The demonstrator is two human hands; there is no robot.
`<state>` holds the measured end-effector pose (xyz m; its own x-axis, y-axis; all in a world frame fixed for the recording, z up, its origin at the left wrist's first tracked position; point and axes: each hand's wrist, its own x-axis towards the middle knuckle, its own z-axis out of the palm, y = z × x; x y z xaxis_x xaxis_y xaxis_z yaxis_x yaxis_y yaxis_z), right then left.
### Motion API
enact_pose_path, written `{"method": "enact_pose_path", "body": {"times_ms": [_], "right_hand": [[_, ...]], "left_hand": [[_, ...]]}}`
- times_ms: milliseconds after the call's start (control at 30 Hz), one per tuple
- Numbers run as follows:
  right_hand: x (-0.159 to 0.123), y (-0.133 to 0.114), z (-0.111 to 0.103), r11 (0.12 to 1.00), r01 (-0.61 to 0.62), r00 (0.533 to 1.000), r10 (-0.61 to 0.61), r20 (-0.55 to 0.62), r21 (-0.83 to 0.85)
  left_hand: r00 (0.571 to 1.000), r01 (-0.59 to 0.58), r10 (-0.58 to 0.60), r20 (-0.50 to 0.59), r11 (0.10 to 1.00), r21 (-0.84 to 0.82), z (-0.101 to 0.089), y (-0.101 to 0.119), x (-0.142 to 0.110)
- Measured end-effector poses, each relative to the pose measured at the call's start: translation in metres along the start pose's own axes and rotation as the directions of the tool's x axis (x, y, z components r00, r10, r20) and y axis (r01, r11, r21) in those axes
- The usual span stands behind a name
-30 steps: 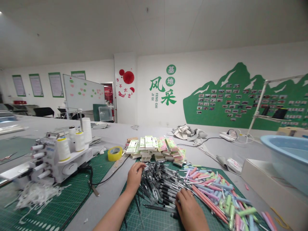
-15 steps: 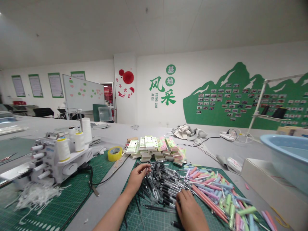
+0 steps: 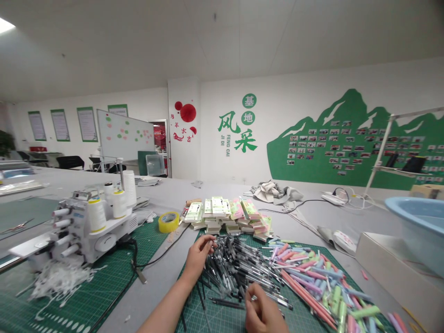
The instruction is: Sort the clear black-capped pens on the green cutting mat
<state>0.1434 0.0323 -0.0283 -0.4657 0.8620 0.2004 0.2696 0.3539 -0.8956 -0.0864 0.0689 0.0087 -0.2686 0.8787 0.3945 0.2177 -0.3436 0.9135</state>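
A heap of black and clear pens (image 3: 239,266) lies on the green cutting mat (image 3: 225,319) in front of me. At the heap's left edge rests my left hand (image 3: 198,255), its fingers loosely bent, slightly apart and touching the pens. My right hand (image 3: 264,309) is closed at the near side of the heap, thumb and fingers curled together; what it holds, if anything, is hidden. Pastel pink, blue, green and purple pens (image 3: 326,282) spread over the mat to the right. Behind the black pens stand stacked small white, green and pink boxes (image 3: 222,210).
On the left are a sewing machine (image 3: 100,231) with thread cones, white thread scraps (image 3: 64,280) and a yellow tape roll (image 3: 169,222). A blue basin (image 3: 416,208) and a white box (image 3: 388,263) stand at right. Cloth scraps (image 3: 274,192) and cables lie farther back.
My right hand has drawn slightly left and closed up, lifting off the pens it lay over. My left hand stays at the heap's edge. The whole view has shifted a little.
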Motion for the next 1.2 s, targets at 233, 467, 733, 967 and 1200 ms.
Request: {"method": "enact_pose_path", "body": {"times_ms": [233,467,733,967,1200], "right_hand": [[0.004,0.013,0.005,0.999,0.034,0.994,-0.031,0.106,-0.035],[0.006,0.014,-0.005,1.0,-0.01,1.0,0.01,-0.025,-0.026],[0.006,0.009,-0.014,1.0,-0.02,0.999,0.019,-0.038,-0.019],[0.005,0.006,-0.017,0.999,0.005,0.999,-0.006,-0.033,-0.045],[0.007,0.009,-0.018,0.998,0.017,0.999,-0.02,-0.041,-0.054]], "left_hand": [[1.0,0.003,-0.004,-0.021,0.999,-0.054,0.0,-0.002,0.0],[0.99,0.135,-0.138,0.014,0.936,-0.326,0.006,0.008,-0.003],[0.954,0.287,-0.267,0.137,0.685,-0.67,0.016,0.015,-0.008],[0.95,0.312,-0.249,0.189,0.702,-0.64,0.022,0.018,-0.012],[0.943,0.334,-0.257,0.213,0.701,-0.631,0.024,0.022,-0.014]]}}
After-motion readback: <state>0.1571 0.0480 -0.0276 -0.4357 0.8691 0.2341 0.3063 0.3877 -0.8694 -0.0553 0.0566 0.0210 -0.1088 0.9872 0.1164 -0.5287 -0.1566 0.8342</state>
